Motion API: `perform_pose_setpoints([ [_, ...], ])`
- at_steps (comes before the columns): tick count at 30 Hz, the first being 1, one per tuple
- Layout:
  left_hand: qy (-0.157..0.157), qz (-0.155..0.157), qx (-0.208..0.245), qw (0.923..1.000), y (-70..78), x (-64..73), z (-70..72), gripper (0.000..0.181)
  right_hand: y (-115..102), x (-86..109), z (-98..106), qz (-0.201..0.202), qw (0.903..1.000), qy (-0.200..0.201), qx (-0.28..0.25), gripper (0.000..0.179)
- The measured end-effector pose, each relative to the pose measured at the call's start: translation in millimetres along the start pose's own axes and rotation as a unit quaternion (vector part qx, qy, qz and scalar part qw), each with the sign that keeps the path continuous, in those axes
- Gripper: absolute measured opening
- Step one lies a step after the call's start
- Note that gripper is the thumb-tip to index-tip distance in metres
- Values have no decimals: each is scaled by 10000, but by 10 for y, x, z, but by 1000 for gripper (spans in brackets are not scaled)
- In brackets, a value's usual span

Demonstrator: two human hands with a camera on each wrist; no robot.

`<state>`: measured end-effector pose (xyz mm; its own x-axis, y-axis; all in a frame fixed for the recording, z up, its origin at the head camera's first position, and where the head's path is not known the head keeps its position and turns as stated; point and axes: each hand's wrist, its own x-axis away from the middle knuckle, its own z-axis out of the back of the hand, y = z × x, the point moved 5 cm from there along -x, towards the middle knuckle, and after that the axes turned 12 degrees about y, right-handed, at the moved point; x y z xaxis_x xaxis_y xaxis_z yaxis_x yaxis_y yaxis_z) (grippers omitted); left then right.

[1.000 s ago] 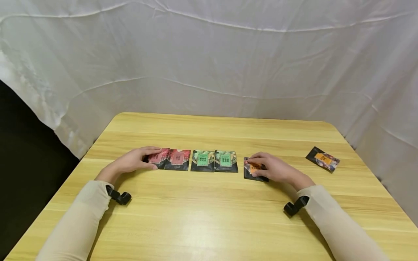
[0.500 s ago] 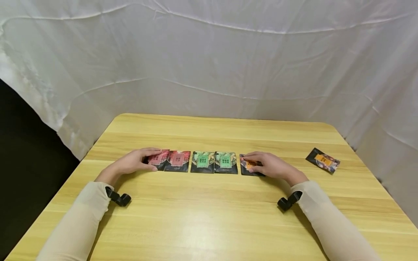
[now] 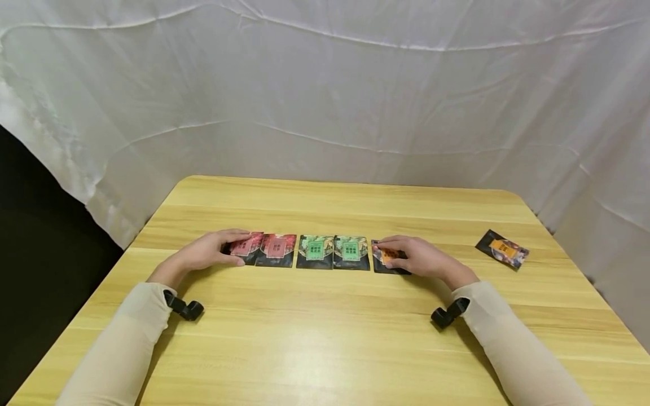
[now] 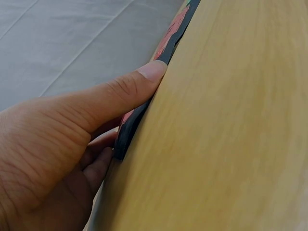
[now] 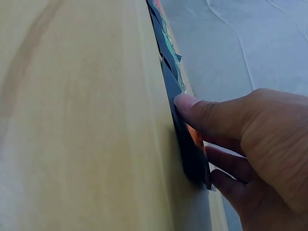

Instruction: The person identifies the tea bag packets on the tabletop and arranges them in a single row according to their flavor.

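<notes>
Flat black sachets with coloured labels lie in a row across the table. At the row's left end my left hand (image 3: pixel 205 255) holds the outer red-labelled sachet (image 3: pixel 247 248), its thumb (image 4: pixel 153 71) on the near edge and its fingers on the far side. A second red-labelled sachet (image 3: pixel 276 249) adjoins it. Two green-labelled sachets, a left one (image 3: pixel 315 251) and a right one (image 3: pixel 351 252), lie side by side in the middle. My right hand (image 3: pixel 429 258) holds an orange-labelled sachet (image 5: pixel 185 144) at the right end, partly covering it. Both held sachets are at the tabletop.
Another orange-labelled sachet (image 3: pixel 503 248) lies askew at the far right of the wooden table (image 3: pixel 304 321). A pale hanging cloth (image 3: pixel 325 101) stands behind the table. Black wrist mounts, a left one (image 3: pixel 184 306) and a right one (image 3: pixel 449 313), jut inward from the sleeves.
My right hand has slid the orange-labelled sachet left and slightly away from me, straightening it beside the right green-labelled one. My left hand has stayed put.
</notes>
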<state>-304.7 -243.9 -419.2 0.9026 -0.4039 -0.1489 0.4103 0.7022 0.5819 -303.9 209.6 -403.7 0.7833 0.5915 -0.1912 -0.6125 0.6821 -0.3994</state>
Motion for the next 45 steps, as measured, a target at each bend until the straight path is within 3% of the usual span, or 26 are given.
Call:
perform_pose_setpoints([
  [18, 3, -14, -17, 10000, 2, 3, -13, 74, -26, 60, 153, -118, 9989, 389, 236, 52],
  [26, -6, -44, -31, 10000, -2, -15, -1, 74, 191, 260, 350, -688, 9949, 740, 39, 51],
  [37, -3, -81, -5, 10000, -10, -3, -10, 74, 445, 520, 594, -1458, 9841, 984, 235, 61],
  [45, 5, -9, 2, 10000, -23, -3, 1, 75, 751, 704, 809, -1736, 9764, 1221, 403, 64],
])
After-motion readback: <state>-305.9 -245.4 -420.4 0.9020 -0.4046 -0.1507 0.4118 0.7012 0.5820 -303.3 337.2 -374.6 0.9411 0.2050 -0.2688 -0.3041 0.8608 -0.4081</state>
